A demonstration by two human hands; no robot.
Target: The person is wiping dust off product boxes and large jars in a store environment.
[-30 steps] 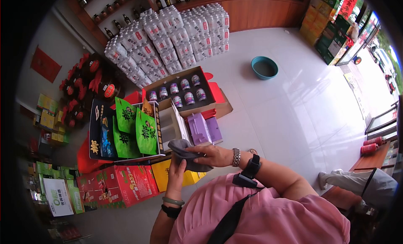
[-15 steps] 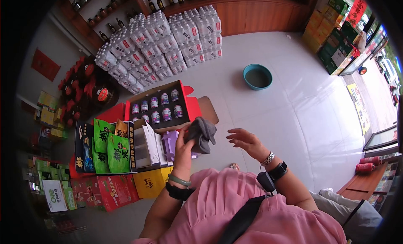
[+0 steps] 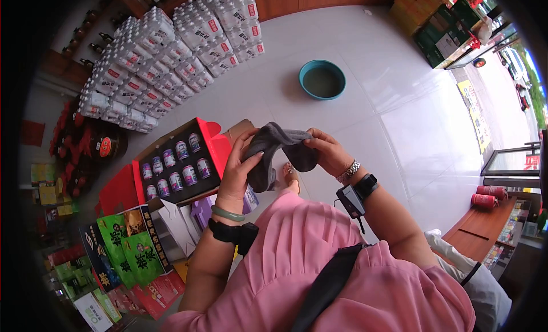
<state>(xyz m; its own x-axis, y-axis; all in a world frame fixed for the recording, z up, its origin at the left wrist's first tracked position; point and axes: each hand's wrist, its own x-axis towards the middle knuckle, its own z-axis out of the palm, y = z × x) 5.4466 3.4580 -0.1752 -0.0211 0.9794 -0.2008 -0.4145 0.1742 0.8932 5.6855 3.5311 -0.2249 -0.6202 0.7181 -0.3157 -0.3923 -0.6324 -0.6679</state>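
A grey cloth (image 3: 275, 150) hangs bunched between my two hands in front of my body. My left hand (image 3: 237, 167) grips its left side, thumb across the folds. At the cloth's upper right, my right hand (image 3: 330, 154) pinches an edge between thumb and fingers. Part of the cloth droops in a loop between them. Left of my left hand lies an open red box (image 3: 212, 139) with rows of purple-and-white cans (image 3: 181, 150) in a dark insert. Closer to me, green snack bags (image 3: 132, 247) stand in a dark display box.
A teal basin (image 3: 322, 81) with murky contents sits on the tiled floor ahead. Wrapped bottle packs (image 3: 149, 63) are stacked at the far left. Red cylinders (image 3: 485, 198) lie by a wooden counter (image 3: 478, 232) at right. A person's grey-clad leg (image 3: 479, 286) is at lower right.
My right hand has come to the cloth and taken hold of its edge. The cloth is now spread between both hands. The view has shifted, moving the basin and boxes leftward.
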